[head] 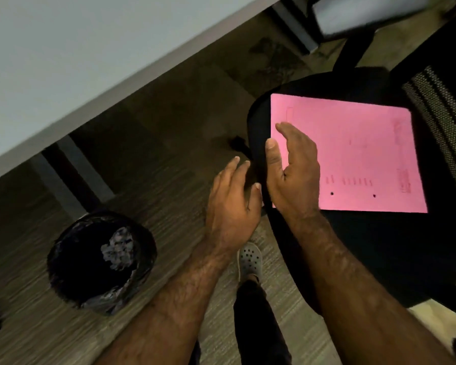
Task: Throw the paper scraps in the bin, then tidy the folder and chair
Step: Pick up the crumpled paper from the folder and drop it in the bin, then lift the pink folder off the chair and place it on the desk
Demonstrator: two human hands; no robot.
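The right hand [292, 169] hovers open and empty over the left edge of the pink folder [353, 154]; the left hand [232, 204], also open and empty, hangs just beside the seat's left edge. The chair [379, 246] is bulky but probably rolls. The folder lies flat on its seat: light, thin, bendy card, best pinched at that near left edge. Crumpled paper scraps [117, 248] sit in the bin [63, 272].

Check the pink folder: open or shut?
Shut. The pink folder lies flat on the chair seat, showing one closed cover with no inner pages visible.
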